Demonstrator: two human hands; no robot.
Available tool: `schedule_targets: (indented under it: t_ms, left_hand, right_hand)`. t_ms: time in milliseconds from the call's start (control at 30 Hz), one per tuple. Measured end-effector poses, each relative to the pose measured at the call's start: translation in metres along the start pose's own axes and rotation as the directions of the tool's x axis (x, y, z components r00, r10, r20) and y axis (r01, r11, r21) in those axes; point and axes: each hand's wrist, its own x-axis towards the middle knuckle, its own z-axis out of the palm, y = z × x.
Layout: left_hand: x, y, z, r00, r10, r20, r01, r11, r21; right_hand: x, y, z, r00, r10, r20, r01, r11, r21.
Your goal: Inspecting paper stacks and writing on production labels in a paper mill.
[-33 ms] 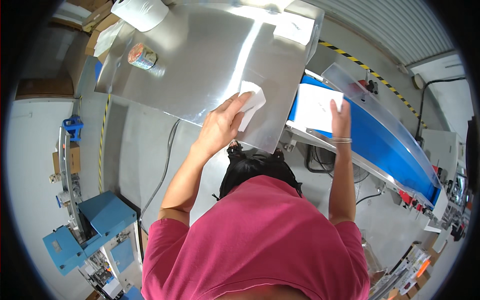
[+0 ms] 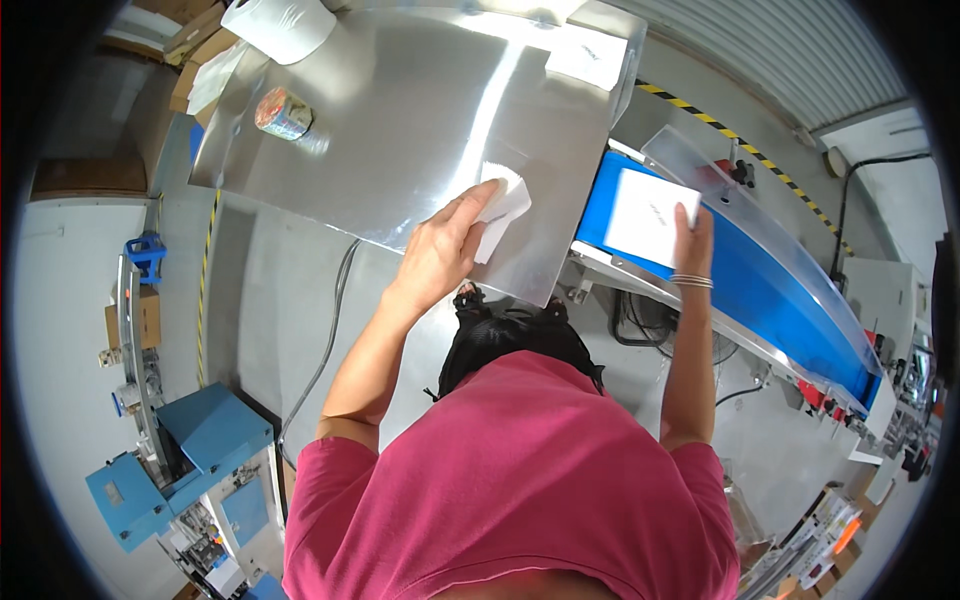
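A shiny steel table [image 2: 400, 120] fills the upper middle of the view. My left hand [image 2: 440, 250] reaches onto its near right part and grips a small white paper bag [image 2: 503, 205] that lies on the metal. To the right runs a blue conveyor belt [image 2: 760, 280] with a clear side guard. My right hand [image 2: 692, 238] holds the near edge of a flat white packet [image 2: 645, 215] resting on the belt. A thin bracelet circles my right wrist.
On the table stand a big roll of white paper [image 2: 275, 25], a small colourful roll [image 2: 283, 112] and another white sheet [image 2: 590, 50]. A blue machine [image 2: 180, 460] stands at lower left. Cables [image 2: 330, 330] hang under the table. Yellow-black tape [image 2: 740, 150] marks the floor.
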Motion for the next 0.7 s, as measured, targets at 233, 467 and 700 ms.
schedule_targets:
  t_ms: [233, 467, 700]
  left_hand:
    - [0.0, 0.009, 0.008, 0.994, -0.08, 0.07, 0.078, 0.997, 0.03]
    - [0.01, 0.009, 0.023, 0.988, 0.107, 0.113, -0.11, 0.994, 0.019]
    - [0.029, 0.024, 0.042, 0.897, -0.01, 0.443, 0.27, 0.804, -0.529]
  right_hand:
    - [-0.011, 0.013, -0.057, 0.93, -0.221, -0.294, 0.002, 0.803, -0.596]
    - [-0.052, -0.109, 0.017, 0.816, -0.331, 0.475, 0.195, 0.93, 0.312]
    - [-0.055, -0.106, 0.023, 0.753, -0.316, 0.577, -0.05, 0.847, 0.529]
